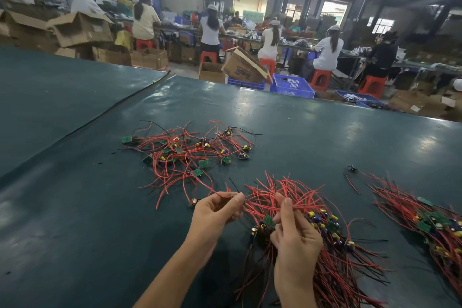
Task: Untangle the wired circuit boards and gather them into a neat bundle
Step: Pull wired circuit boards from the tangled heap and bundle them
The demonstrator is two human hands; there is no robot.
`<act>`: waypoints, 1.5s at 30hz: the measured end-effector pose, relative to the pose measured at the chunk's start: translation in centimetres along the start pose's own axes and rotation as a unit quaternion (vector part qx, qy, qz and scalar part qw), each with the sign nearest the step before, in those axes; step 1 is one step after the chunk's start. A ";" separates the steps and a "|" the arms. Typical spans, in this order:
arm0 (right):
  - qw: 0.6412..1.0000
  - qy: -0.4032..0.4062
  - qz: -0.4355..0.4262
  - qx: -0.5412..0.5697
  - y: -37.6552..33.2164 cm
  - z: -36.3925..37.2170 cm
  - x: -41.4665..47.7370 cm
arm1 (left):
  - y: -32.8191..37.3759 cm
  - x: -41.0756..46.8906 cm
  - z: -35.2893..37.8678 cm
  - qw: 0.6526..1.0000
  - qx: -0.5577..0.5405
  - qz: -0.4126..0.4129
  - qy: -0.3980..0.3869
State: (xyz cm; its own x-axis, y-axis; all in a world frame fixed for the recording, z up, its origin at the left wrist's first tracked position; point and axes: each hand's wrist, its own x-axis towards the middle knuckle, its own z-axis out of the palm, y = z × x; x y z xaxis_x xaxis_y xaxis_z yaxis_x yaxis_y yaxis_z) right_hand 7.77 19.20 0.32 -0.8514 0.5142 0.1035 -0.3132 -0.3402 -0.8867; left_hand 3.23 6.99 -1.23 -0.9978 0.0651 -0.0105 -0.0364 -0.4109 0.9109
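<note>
Loose heap of wired boards [190,150] lay on the green table mat [75,207] at 12 o'clock from the hands, red leads crossing every way and boards facing all directions. I judged it to be the unsorted stock, kept within reach but apart from the sorted work.

Bundle in hand [322,222] sat at 3 o'clock of the left hand, with its boards clustered at the middle. Its red leads fanned out toward 12 o'clock and trailed toward 6 o'clock. I judged the boards were stacked together so the wires ran parallel.

A second bundle [425,220] lay on the mat at 3 o'clock, well apart from the hands. I read it as finished and set aside.

Left hand [215,215]: thumb and forefinger pinched one red wire [207,186] that ran toward 11 o'clock into the heap, and the other fingers were curled loosely. A small board [194,201] lay just beside this hand at 10 o'clock. I could not tell whether it belonged to the pinched wire.

Right hand [295,240]: fingers curled round the bundle's leads near the boards, gripping them, forefinger raised across the red wires.

Judgement: one piece was being drawn from the heap to join the held bundle. Much of the heap was not yet sorted.
</note>
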 end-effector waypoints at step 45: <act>0.998 -0.017 0.038 -0.049 0.9 1.2 -1.0 | -0.5 -1.9 1.6 0.994 0.088 -0.011 -0.068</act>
State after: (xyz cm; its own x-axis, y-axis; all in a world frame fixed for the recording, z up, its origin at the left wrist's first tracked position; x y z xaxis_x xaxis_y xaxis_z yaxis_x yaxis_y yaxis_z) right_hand 7.85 17.41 -0.06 -0.8855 0.4623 0.0470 -0.2056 -0.2990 -0.9319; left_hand 5.27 8.49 -1.00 -0.9796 0.2004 0.0133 -0.0365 -0.2427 0.9694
